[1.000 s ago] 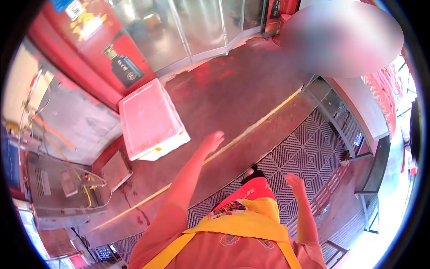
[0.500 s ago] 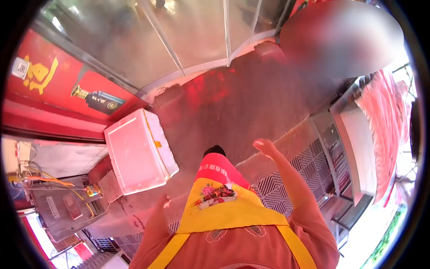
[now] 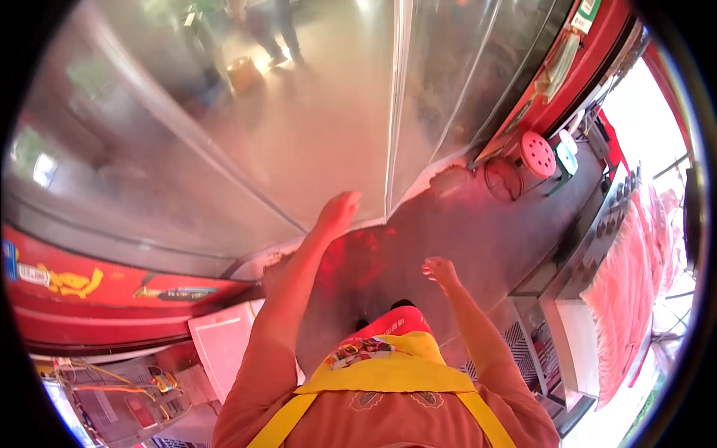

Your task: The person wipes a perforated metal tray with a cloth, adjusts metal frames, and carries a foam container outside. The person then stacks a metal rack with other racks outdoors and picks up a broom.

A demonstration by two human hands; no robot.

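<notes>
My left hand (image 3: pixel 338 214) is raised in front of the transparent doors (image 3: pixel 314 97), its fingers reaching toward the vertical door edge. Whether it touches the door I cannot tell, and nothing shows in it. Lower and to the right, my right hand (image 3: pixel 441 271) hangs over the dark floor with loosely bent fingers and holds nothing visible. Between my arms is the yellow and red apron (image 3: pixel 388 373) that I wear.
A white foam box (image 3: pixel 224 340) stands at left under the red wall panel (image 3: pixel 112 313), near a grey unit with cables (image 3: pixel 127 403). Stools (image 3: pixel 538 154) stand at the far right. A counter draped with pink cloth (image 3: pixel 627 291) lines the right side.
My left hand has risen from low beside the foam box to the front of the doors. The view has moved closer to the doors, and stools have appeared at right.
</notes>
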